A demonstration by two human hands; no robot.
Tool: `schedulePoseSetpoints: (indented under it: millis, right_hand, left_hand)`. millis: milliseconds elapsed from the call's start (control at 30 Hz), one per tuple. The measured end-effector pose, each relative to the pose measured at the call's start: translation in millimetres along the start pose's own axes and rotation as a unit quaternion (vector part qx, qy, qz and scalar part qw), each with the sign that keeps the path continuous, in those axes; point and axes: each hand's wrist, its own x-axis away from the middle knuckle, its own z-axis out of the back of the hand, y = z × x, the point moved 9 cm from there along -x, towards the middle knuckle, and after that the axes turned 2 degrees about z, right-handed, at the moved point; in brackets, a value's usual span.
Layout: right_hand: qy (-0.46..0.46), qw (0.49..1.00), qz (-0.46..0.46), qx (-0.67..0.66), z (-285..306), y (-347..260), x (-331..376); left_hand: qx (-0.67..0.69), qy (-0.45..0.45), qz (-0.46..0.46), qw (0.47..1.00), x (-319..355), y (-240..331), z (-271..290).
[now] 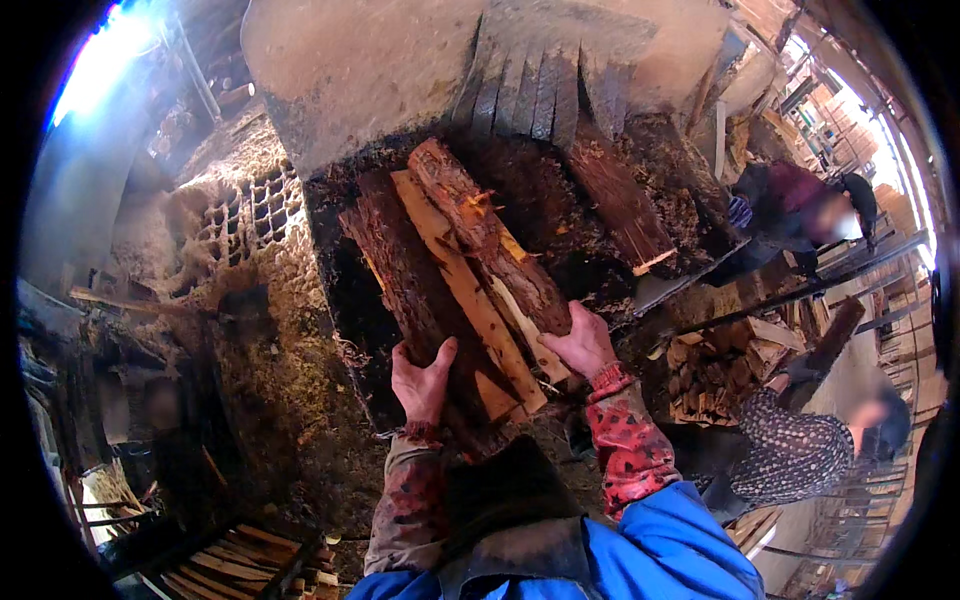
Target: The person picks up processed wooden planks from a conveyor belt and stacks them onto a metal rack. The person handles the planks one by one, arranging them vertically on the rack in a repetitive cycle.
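Several rough pieces of split wood lie side by side, lengthwise, on a dark, bark-littered bed in front of me. My left hand [422,382] grips the near end of the left bark-covered slab [392,250], thumb on top. My right hand [583,345] is closed round the near end of the right bark-covered log [485,228], its thumb by a pale split edge. Between them lies a yellowish split plank [462,290], its near end touched by neither hand. Farther right, another bark-covered piece [620,205] rests on the bed by itself.
Dark hanging strips [530,92] under a large tan metal hood stand at the bed's far side. At right, a co-worker in a patterned top [795,445] holds a bark slab [832,340] beside a wood pile [715,372]. Another person bends farther back. Wooden slats [235,560] lie at lower left.
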Motion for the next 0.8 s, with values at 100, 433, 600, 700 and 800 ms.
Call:
schedulePoseSetpoints:
  millis: [100, 433, 600, 700, 800]
  right_hand:
    - [0.005, 0.999, 0.030, -0.032, 2.4, -9.4, 11.0]
    - [0.048, 0.974, 0.198, 0.094, -81.7, -56.7, 46.3]
    - [0.165, 0.963, 0.212, 0.030, 0.3, -60.9, 26.5]
    - [0.315, 0.916, 0.102, 0.226, 93.8, 0.6, -9.6]
    - [0.217, 0.961, -0.104, 0.134, 135.9, 119.1, -45.1]
  left_hand:
    - [0.005, 0.010, -0.011, 1.000, 0.4, -12.0, 7.0]
    - [0.040, 0.014, -0.021, 0.999, 4.5, -15.9, 13.3]
    - [0.023, 0.018, -0.016, 0.999, 6.8, -11.5, 34.0]
    - [0.037, 0.025, -0.008, 0.999, 12.0, -11.3, 33.3]
    - [0.117, 0.013, -0.018, 0.993, 5.3, -29.5, 31.8]
